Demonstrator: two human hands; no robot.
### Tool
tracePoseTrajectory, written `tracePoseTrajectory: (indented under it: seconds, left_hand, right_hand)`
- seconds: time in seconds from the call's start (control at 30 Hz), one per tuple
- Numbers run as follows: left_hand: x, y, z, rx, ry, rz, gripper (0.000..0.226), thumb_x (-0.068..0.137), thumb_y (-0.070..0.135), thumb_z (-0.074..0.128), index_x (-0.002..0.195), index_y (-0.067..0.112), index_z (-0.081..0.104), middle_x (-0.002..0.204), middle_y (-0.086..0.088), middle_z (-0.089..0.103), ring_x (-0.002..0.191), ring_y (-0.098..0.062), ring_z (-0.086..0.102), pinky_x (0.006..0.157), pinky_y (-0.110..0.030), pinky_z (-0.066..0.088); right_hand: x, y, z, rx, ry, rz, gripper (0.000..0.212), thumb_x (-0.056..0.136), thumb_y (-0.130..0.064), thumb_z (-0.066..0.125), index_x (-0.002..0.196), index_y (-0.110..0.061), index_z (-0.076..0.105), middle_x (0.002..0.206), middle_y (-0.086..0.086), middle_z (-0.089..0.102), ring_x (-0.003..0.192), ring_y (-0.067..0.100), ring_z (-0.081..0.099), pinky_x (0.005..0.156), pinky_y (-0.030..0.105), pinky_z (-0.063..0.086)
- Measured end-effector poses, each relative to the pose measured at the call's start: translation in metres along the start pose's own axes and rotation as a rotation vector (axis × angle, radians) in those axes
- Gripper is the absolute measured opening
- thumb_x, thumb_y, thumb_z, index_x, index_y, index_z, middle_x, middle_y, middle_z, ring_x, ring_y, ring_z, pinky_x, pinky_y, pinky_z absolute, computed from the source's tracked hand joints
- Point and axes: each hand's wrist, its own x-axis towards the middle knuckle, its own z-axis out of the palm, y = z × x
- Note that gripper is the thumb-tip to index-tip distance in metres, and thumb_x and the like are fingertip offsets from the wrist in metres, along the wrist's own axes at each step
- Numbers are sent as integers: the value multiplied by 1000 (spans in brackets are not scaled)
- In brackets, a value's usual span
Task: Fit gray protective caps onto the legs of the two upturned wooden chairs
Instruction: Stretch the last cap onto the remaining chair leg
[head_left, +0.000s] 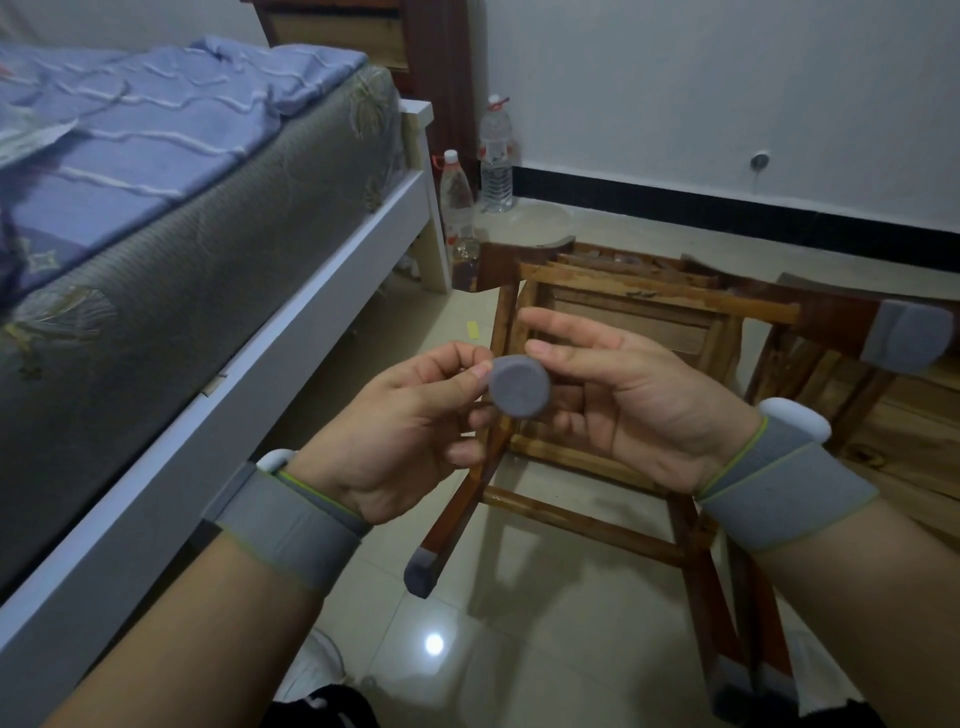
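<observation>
Pinching gray cap (520, 385) between left hand (410, 431) and right hand (634, 400), both grips closed on it, above upturned chair (613, 332); capped leg (423, 569) pointing toward camera.

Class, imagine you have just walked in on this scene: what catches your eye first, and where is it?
First, the round gray cap at the centre, pinched between the left hand and the right hand. Behind and below them lies an upturned wooden chair, one near leg already wearing a gray cap. On the left runs a bed with a blue cover.
</observation>
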Motion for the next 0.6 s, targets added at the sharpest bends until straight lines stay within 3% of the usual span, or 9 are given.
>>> tracePoseTrajectory:
  seconds: [0.13,0.3,0.5,0.6]
  left_hand:
    - [2,0,-4,-100,-45,-41,16,90,14,49,104,9,53,79,-8,50,52,-8,40,42,-17,20]
    - [4,0,-8,-227,-234,-166,26,93,19,48,117,8,49,88,-8,54,53,-8,39,39,-14,26]
    - [10,3,-16,-133,-301,-288,30,90,24,50,110,5,62,86,-6,57,54,-9,41,38,-13,37]
    - [15,9,-20,-108,-261,-225,21,92,23,49,103,7,57,85,-8,53,56,-9,42,41,-16,37]
  right_hand:
    - [2,1,-2,-20,36,-14,54,81,-20,63,134,-22,51,96,5,74,70,12,66,51,22,41]
    - [3,2,-3,80,13,-51,55,78,-16,63,132,-22,52,86,6,72,64,11,61,42,17,37]
    - [7,7,-3,169,10,-60,52,85,-5,60,133,-21,50,78,9,63,61,11,52,44,17,41]
    - [12,6,-2,155,1,-56,53,83,-8,62,133,-20,49,80,10,64,64,14,52,45,18,40]
